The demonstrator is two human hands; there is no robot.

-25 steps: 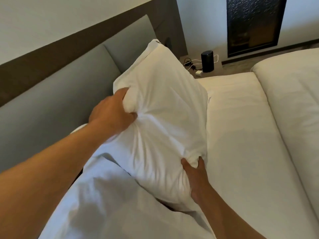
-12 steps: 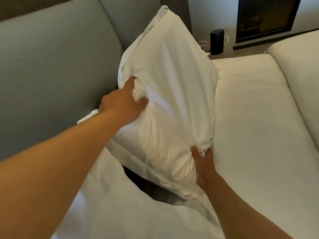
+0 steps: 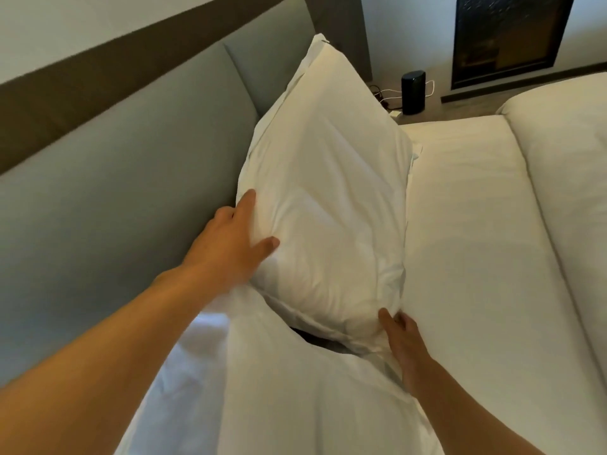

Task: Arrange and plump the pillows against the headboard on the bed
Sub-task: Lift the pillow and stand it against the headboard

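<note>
My left hand lies loose, fingers spread, on the pillow at nine o'clock. The pillow leans on the headboard, its back hidden. At five o'clock my right hand curls round its corner, fingertips tucked under. A nearer pillow is cut off below.
</note>
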